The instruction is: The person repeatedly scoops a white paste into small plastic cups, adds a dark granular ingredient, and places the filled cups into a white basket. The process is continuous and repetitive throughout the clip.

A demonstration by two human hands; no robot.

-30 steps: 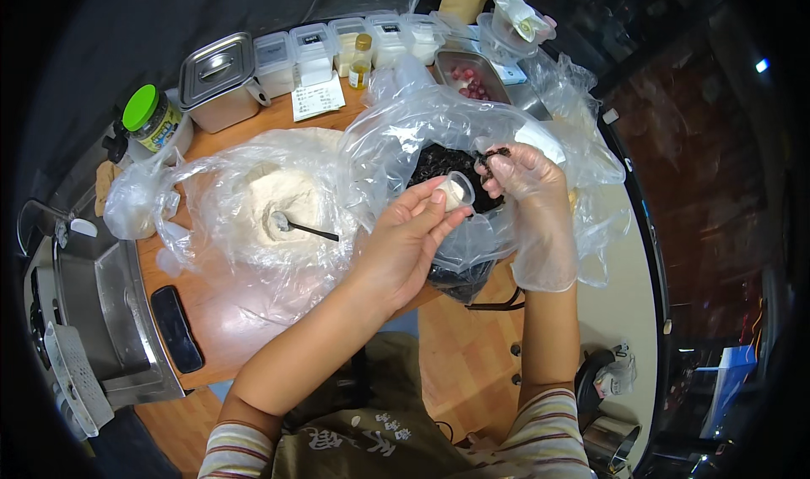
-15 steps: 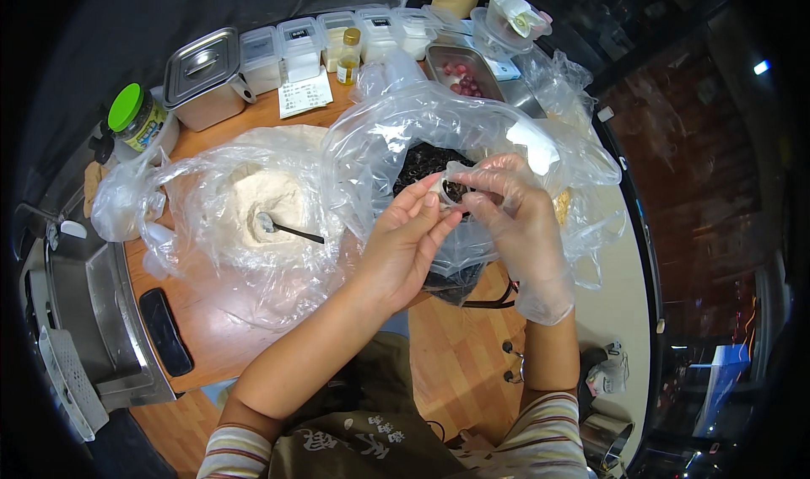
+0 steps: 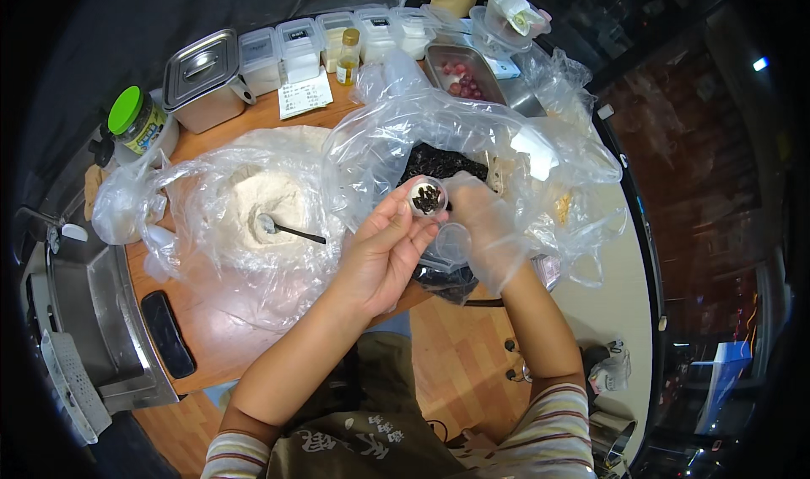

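Small round clear-plastic cup (image 3: 441, 194), likely light, flexible, best held by its sides; bare left hand (image 3: 382, 250) pinches it; gloved right hand (image 3: 483, 217) blurred, grip unclear.

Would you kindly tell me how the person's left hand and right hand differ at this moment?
The left hand is bare, while the right hand wears a clear glove. The left hand holds a small clear cup containing dark pieces; the right hand is blurred beside it, near the dark shreds, so its grip is unclear. Both reach from striped sleeves.
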